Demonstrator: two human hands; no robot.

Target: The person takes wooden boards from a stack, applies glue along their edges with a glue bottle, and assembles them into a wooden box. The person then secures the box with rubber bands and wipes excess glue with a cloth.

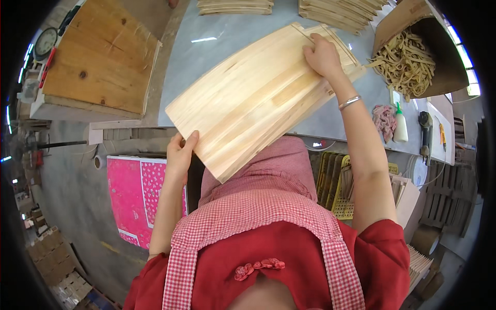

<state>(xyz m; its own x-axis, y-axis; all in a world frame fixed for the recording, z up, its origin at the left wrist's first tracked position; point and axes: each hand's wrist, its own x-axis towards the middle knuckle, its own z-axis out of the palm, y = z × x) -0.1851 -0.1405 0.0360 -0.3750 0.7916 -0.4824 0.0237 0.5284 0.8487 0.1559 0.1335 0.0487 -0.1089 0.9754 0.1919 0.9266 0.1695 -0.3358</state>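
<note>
boards (253,88) slant between our left hand (180,156), clamped on the near end, and right hand (325,56), on the far end (can't tell its grip). we'd support both ends so nothing slides.

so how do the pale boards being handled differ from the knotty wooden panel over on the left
Colour: the pale boards are creamy with long straight stripes, while the knotty wooden panel is orange-brown with dark knots.
Contact: the left hand and right hand are both on the pale boards; no hand touches the knotty wooden panel.
Shared: both are wooden, with broad flat faces.
</note>
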